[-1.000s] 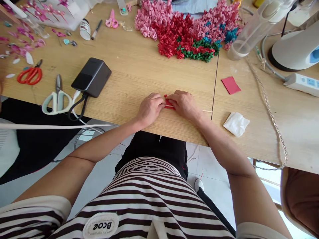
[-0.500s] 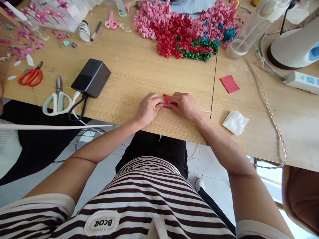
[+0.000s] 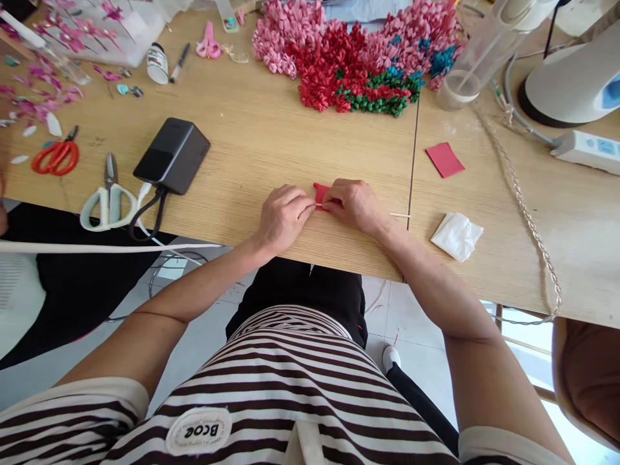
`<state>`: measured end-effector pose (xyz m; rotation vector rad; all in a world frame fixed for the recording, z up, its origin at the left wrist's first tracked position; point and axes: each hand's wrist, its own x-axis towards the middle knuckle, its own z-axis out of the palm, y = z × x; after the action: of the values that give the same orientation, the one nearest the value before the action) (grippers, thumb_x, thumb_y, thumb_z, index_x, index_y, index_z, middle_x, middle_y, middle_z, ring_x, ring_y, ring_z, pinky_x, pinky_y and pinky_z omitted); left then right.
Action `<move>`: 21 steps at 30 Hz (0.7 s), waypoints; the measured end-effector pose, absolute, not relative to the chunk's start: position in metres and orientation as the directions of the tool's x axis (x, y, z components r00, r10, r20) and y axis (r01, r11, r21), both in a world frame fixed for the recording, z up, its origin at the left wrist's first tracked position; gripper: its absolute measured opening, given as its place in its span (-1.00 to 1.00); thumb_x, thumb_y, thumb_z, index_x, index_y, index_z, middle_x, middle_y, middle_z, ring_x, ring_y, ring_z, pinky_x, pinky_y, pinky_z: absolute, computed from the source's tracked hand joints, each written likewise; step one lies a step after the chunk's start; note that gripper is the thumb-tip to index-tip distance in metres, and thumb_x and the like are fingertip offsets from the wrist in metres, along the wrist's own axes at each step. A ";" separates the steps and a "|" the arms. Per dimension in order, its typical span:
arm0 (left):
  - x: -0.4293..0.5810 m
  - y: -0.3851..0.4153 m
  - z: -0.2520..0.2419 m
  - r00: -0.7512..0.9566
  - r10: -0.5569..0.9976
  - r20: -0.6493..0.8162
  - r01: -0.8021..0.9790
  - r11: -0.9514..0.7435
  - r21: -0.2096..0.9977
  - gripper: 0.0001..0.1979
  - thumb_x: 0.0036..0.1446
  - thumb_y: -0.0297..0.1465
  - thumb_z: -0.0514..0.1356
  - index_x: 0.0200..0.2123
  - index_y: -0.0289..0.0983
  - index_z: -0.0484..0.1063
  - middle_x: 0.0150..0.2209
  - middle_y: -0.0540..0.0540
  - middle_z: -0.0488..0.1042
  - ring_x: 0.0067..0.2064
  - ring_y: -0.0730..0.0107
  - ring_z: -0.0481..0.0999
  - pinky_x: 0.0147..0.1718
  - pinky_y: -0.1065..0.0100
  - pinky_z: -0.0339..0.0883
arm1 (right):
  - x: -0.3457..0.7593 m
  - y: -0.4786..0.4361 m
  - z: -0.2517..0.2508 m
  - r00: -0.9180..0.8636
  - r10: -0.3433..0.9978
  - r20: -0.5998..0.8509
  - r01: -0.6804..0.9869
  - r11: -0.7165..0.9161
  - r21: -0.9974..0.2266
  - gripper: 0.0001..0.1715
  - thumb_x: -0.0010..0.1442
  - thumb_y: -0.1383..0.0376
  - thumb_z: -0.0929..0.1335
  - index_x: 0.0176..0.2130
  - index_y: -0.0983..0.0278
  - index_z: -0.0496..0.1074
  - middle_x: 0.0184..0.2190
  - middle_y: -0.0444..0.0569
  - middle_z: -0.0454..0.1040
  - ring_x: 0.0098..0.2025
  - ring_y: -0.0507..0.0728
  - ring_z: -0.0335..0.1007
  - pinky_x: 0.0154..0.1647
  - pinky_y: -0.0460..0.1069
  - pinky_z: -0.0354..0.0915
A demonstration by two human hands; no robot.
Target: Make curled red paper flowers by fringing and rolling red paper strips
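Note:
My left hand [image 3: 285, 216] and my right hand [image 3: 356, 203] meet at the table's near side, both with fingers pinched. Between them lies a small red piece [image 3: 320, 192] of cloth or paper, partly covered by my right fingers. A thin pale stick runs along its near edge, and both sets of fingertips grip there. Beyond my right wrist a pale stick end [image 3: 400, 215] shows; whether it is the same stick I cannot tell. Farther right lie a flat red square [image 3: 445, 159] and a folded white tissue [image 3: 457, 236].
Left of me are a dark power adapter box [image 3: 172, 155] with cables, pale-handled scissors [image 3: 109, 203] and red-handled scissors [image 3: 57, 157]. Pink, red and green flower-like pieces [image 3: 358, 61] are heaped at the back. A twisted cord [image 3: 526, 203] crosses the right side near a clear bottle [image 3: 484, 58].
The view has shifted slightly. My left hand sits a little farther left with its fingers flatter, while my right hand keeps nearly the same pinch on the red piece.

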<state>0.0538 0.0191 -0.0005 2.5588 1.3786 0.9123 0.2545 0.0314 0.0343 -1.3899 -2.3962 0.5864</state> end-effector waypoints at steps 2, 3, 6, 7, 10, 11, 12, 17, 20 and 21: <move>0.054 0.018 0.000 0.428 0.772 0.469 0.739 -0.598 0.310 -0.77 0.35 -0.39 0.16 -0.32 -0.23 0.60 -0.30 -0.11 0.55 -0.19 0.24 0.51 -0.13 0.17 0.38 | 0.255 0.031 0.035 -0.480 0.876 0.053 0.751 0.441 -0.491 -0.74 0.35 0.34 0.31 -0.29 0.28 0.59 -0.21 0.00 0.59 -0.21 0.09 0.44 -0.16 -0.04 0.22; 0.054 0.017 0.000 0.440 0.765 0.470 0.740 -0.606 0.293 -0.75 0.35 -0.40 0.15 -0.34 -0.23 0.60 -0.31 -0.11 0.55 -0.20 0.24 0.51 -0.13 0.17 0.38 | 0.255 0.031 0.034 -0.479 0.876 0.049 0.753 0.439 -0.490 -0.73 0.36 0.34 0.31 -0.29 0.28 0.59 -0.21 0.01 0.59 -0.21 0.09 0.43 -0.16 -0.04 0.21; 0.054 0.016 0.001 0.468 0.764 0.444 0.738 -0.615 0.280 -0.71 0.37 -0.39 0.12 -0.35 -0.24 0.60 -0.32 -0.13 0.56 -0.22 0.24 0.50 -0.12 0.17 0.38 | 0.254 0.032 0.034 -0.480 0.876 0.043 0.757 0.438 -0.485 -0.73 0.37 0.32 0.31 -0.29 0.29 0.59 -0.21 0.01 0.59 -0.22 0.09 0.42 -0.18 -0.03 0.20; 0.054 0.016 0.001 0.469 0.771 0.432 0.739 -0.610 0.287 -0.70 0.38 -0.38 0.10 -0.33 -0.24 0.61 -0.31 -0.14 0.56 -0.21 0.23 0.50 -0.12 0.16 0.38 | 0.254 0.032 0.034 -0.479 0.877 0.042 0.758 0.437 -0.485 -0.73 0.36 0.32 0.31 -0.28 0.29 0.59 -0.21 0.01 0.59 -0.22 0.09 0.42 -0.18 -0.03 0.19; 0.054 0.016 0.001 0.456 0.793 0.404 0.748 -0.587 0.309 -0.70 0.40 -0.36 0.10 -0.28 -0.24 0.63 -0.27 -0.15 0.57 -0.18 0.21 0.51 -0.11 0.16 0.38 | 0.254 0.031 0.035 -0.469 0.883 0.039 0.762 0.426 -0.488 -0.74 0.35 0.34 0.31 -0.28 0.29 0.58 -0.20 0.02 0.58 -0.23 0.09 0.41 -0.17 -0.03 0.20; 0.054 0.017 0.001 0.453 0.797 0.398 0.751 -0.582 0.311 -0.70 0.40 -0.36 0.10 -0.26 -0.24 0.63 -0.27 -0.14 0.58 -0.17 0.21 0.51 -0.11 0.16 0.38 | 0.254 0.031 0.035 -0.465 0.884 0.038 0.763 0.422 -0.490 -0.75 0.34 0.34 0.31 -0.28 0.29 0.58 -0.20 0.02 0.58 -0.23 0.10 0.41 -0.17 -0.03 0.21; 0.054 0.017 0.000 0.453 0.799 0.395 0.754 -0.580 0.308 -0.71 0.40 -0.36 0.10 -0.25 -0.24 0.63 -0.26 -0.14 0.58 -0.17 0.21 0.51 -0.11 0.16 0.38 | 0.254 0.031 0.035 -0.464 0.885 0.037 0.762 0.420 -0.492 -0.75 0.34 0.34 0.31 -0.28 0.29 0.58 -0.19 0.03 0.58 -0.23 0.10 0.41 -0.17 -0.02 0.21; 0.056 0.019 0.000 0.468 0.778 0.421 0.765 -0.594 0.248 -0.71 0.39 -0.39 0.10 -0.26 -0.27 0.62 -0.30 -0.14 0.57 -0.20 0.21 0.49 -0.17 0.19 0.37 | 0.254 0.031 0.035 -0.464 0.885 0.028 0.764 0.415 -0.494 -0.74 0.34 0.32 0.30 -0.27 0.28 0.59 -0.19 0.02 0.58 -0.22 0.11 0.41 -0.17 -0.02 0.22; 0.057 0.020 0.000 0.476 0.775 0.415 0.772 -0.594 0.226 -0.72 0.38 -0.41 0.10 -0.30 -0.26 0.60 -0.32 -0.13 0.56 -0.22 0.22 0.48 -0.20 0.21 0.37 | 0.253 0.033 0.035 -0.459 0.888 0.043 0.763 0.418 -0.494 -0.70 0.38 0.31 0.27 -0.18 0.25 0.60 -0.15 0.01 0.60 -0.18 0.11 0.43 -0.14 -0.02 0.23; 0.058 0.020 0.001 0.479 0.775 0.412 0.771 -0.596 0.225 -0.72 0.38 -0.41 0.10 -0.31 -0.26 0.59 -0.32 -0.13 0.55 -0.22 0.22 0.48 -0.20 0.22 0.37 | 0.253 0.034 0.035 -0.455 0.889 0.049 0.765 0.418 -0.490 -0.67 0.41 0.30 0.25 -0.13 0.24 0.61 -0.12 0.01 0.60 -0.17 0.11 0.43 -0.13 -0.02 0.23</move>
<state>0.0578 0.0204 0.0009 2.6944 1.4082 0.7580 0.2528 0.0338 0.0350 -1.4324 -2.3766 0.5848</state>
